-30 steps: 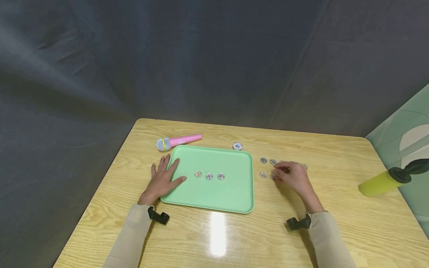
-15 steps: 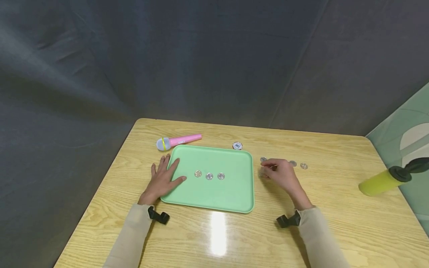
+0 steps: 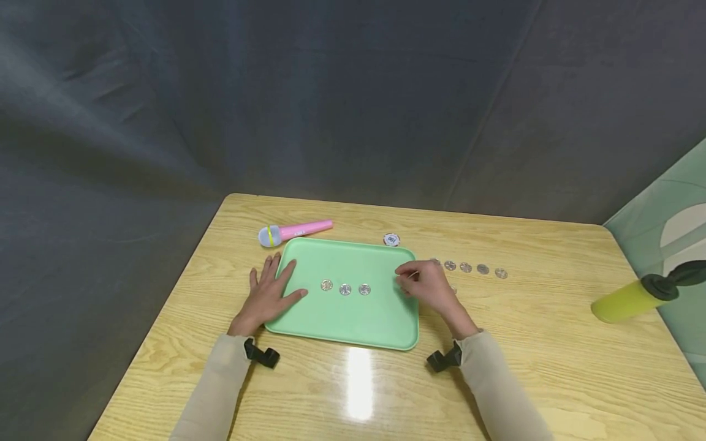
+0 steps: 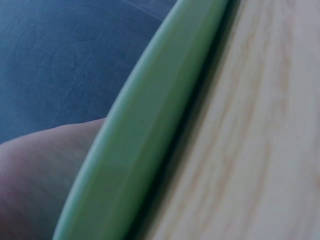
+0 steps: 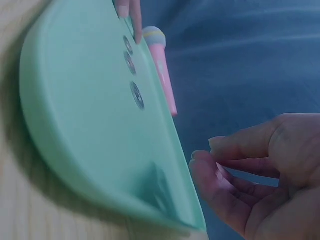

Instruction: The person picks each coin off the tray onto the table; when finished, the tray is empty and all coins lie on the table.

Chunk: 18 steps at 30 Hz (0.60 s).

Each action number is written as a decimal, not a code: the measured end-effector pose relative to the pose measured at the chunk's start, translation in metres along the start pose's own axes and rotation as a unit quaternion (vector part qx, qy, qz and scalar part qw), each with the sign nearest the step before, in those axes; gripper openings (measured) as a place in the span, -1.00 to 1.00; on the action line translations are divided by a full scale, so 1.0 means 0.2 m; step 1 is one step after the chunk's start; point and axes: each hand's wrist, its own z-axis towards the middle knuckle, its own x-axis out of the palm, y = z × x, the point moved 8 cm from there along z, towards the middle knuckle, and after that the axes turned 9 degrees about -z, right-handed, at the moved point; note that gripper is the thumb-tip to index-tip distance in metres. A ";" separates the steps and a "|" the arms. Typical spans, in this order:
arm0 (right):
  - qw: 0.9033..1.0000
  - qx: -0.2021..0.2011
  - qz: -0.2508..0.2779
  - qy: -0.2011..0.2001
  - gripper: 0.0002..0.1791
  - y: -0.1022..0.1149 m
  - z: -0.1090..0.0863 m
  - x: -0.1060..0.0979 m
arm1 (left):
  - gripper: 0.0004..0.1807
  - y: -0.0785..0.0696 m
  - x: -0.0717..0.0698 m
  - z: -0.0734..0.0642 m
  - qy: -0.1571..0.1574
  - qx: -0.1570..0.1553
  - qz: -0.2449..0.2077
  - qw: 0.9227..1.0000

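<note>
My left hand (image 3: pixel 267 300) lies with fingers spread over the left rim of a light green tray (image 3: pixel 353 327). Three coins sit in a row on the tray: a left coin (image 3: pixel 326 285), a middle coin (image 3: pixel 345 289) and a right coin (image 3: pixel 364 289). Over the tray's right side, my right hand (image 3: pixel 430 288) pinches a coin between thumb and fingers. Only a thin bright edge of this coin (image 5: pixel 220 175) shows in the right wrist view. The left wrist view holds just the tray's rim (image 4: pixel 135 130) and part of the left hand.
Several coins (image 3: pixel 466 267) form a row on the wooden table right of the tray. Another coin (image 3: pixel 453 289) peeks out beside the right wrist. Behind the tray lie a pink toy microphone (image 3: pixel 298 231) and a poker chip (image 3: pixel 391 239). A yellow-green bottle (image 3: pixel 620 303) stands far right.
My right hand has moved left from the coins on the table to above the tray's right side, taking up a coin from the nearer row. The left hand has stayed still.
</note>
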 end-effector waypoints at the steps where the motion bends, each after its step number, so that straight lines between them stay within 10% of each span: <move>1: 1.000 -0.002 -0.002 0.003 -0.80 0.01 0.01 0.02 | -0.10 0.00 0.00 0.00 0.000 0.000 0.000 1.000; 18: 0.999 -0.001 -0.015 0.032 -0.80 0.09 0.08 0.24 | -0.10 0.00 0.00 0.00 0.004 -0.003 -0.001 1.000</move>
